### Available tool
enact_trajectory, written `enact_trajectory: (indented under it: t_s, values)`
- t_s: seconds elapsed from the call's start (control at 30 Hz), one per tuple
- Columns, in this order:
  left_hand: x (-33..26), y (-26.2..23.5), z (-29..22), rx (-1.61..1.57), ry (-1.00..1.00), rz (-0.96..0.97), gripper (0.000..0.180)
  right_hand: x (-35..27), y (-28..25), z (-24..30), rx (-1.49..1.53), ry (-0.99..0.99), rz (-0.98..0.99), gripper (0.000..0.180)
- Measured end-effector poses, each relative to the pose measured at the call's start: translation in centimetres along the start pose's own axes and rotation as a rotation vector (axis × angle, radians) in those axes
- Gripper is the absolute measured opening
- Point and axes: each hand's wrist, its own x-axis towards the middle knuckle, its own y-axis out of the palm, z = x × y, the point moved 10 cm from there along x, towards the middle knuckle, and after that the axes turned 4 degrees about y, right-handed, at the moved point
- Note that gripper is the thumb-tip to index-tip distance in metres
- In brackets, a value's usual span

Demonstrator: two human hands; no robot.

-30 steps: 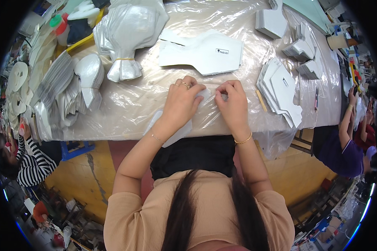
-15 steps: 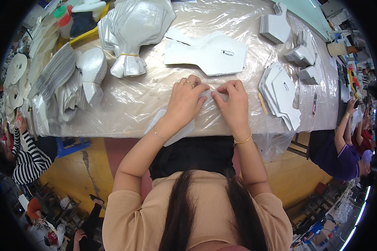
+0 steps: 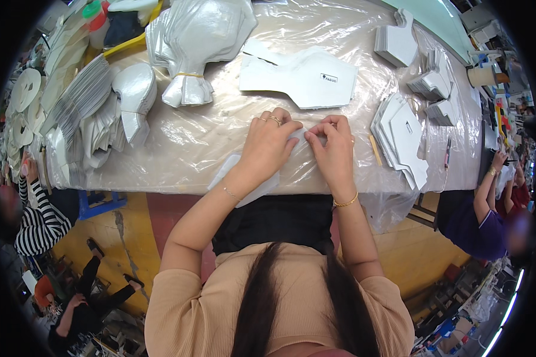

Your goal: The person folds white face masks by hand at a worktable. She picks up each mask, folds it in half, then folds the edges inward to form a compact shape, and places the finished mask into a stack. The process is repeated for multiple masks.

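My left hand [image 3: 269, 143] and my right hand [image 3: 333, 149] meet close together above the front part of the table. Thumb and fingers of both are pinched on a small whitish piece [image 3: 299, 134], thin like paper or film. Most of it is hidden by the fingers, so its shape cannot be told. Beneath my left forearm lies a white cut sheet [image 3: 262, 189], partly covered by the arm. Just beyond my hands rests a stack of white shaped pieces [image 3: 298, 77] with a small printed label on top.
Clear plastic film covers the table [image 3: 184, 160]. Banded white pieces [image 3: 187, 89] and fanned stacks [image 3: 80, 98] stand at the left. More white stacks [image 3: 399, 137], a thin yellowish stick [image 3: 376, 150] and a slim pen-like tool [image 3: 447, 153] lie right. Co-workers sit on both sides.
My right fingertips have drawn together, and less of the small whitish piece shows beneath them. The view has shifted slightly; the stacks remain in place.
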Motion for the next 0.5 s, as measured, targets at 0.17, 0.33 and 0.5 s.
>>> enact_trajectory:
  t_s: [0.17,0.33,0.5]
  values:
    - [0.1,-0.1,-0.2,0.01,0.002,0.01,0.029,-0.4,0.8,-0.1,-0.071,-0.004,0.035,0.01]
    - [0.0,-0.1,-0.5,0.047,-0.004,0.006,0.031,-1.3,0.7,-0.1,0.043,-0.083,0.023,0.011]
    - [0.6,-0.1,-0.2,0.056,0.0,0.057,0.031,-2.0,0.0,-0.1,0.132,-0.148,-0.006,0.01]
